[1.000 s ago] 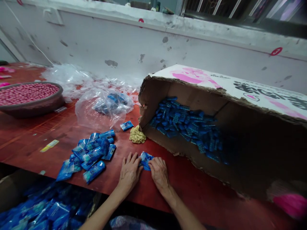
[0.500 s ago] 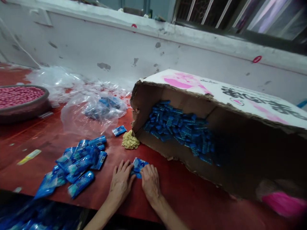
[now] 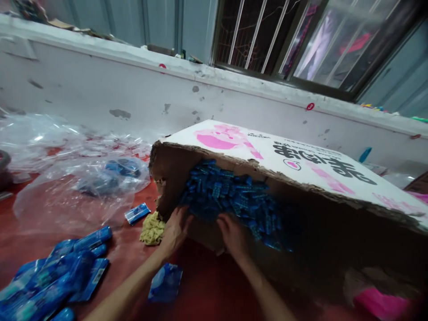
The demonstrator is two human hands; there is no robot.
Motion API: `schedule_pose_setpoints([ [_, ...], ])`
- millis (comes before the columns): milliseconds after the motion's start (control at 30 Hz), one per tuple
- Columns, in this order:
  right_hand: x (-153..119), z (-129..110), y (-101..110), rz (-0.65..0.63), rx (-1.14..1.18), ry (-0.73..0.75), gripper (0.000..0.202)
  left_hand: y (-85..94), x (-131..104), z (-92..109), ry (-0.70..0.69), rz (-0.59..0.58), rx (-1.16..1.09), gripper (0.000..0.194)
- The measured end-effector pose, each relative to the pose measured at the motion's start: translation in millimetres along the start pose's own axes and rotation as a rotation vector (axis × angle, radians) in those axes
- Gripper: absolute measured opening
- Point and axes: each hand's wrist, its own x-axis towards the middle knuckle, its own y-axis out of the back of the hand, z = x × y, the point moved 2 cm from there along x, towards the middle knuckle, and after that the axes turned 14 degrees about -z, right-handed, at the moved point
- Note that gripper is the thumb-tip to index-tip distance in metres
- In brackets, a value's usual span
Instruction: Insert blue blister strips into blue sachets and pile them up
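A yellow lump (image 3: pixel 153 228) sits just left of the left hand (image 3: pixel 176 226); a blue packet (image 3: pixel 166 283) lies nearer than that hand. Small blue packs (image 3: pixel 227 191) heap just beyond both hands, inside the carton (image 3: pixel 284 174). The right hand (image 3: pixel 230 232) curls too; I can't tell how closed either is, or holding what.

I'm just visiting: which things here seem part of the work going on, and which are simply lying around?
Seemingly part of the work:
left hand and right hand, both at the carton's open side
small blue packs inside it
flat blue packet in front
piled blue packets, left

Probably just lying about:
yellowish clump by the carton
clear plastic heap, far left
pink item, lower right
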Motion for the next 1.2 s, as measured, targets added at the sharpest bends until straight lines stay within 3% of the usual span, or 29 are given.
schedule_pose_setpoints([
  [67, 27.0, 36.5, 13.6, 0.065, -0.035, -0.096, 0.024, -9.0, 25.7, -14.7, 0.074, 0.031, 0.013, 0.038],
  [167, 53.4, 75.4, 11.3, 0.127, -0.084, -0.185, 0.027, -26.0, 49.2, -30.6, 0.149, 0.088, 0.004, 0.045],
  [300, 63.5, 94.9, -10.6, 0.165, -0.099, -0.209, 0.032, -44.1, 60.3, -36.1, 0.278, 0.157, -0.031, 0.054],
  [433, 63.4, 103.3, -24.0, 0.215, -0.072, -0.2, 0.028, -52.2, 68.2, -33.8, 0.389, 0.167, -0.129, 0.052],
  [600, 63.7, 104.0, -32.5, 0.337, -0.043, -0.224, 0.036, -62.3, 78.1, -31.3, 0.423, 0.114, -0.327, 0.039],
  [767, 60.4, 91.4, -44.4, 0.255, -0.023, -0.136, 0.027, -80.3, 72.3, -24.3, 0.485, 0.079, -0.53, 0.042],
  [967, 48.9, 80.8, -37.9, 0.184, 0.031, -0.061, 0.033, -103.5, 55.5, 1.5, 0.504, -0.022, -0.676, 0.041],
  [1200, 10.2, 60.9, -36.3, 0.154, 0.114, -0.03, 0.039, -113.8, 28.6, 23.6, 0.434, -0.111, -0.686, 0.031],
])
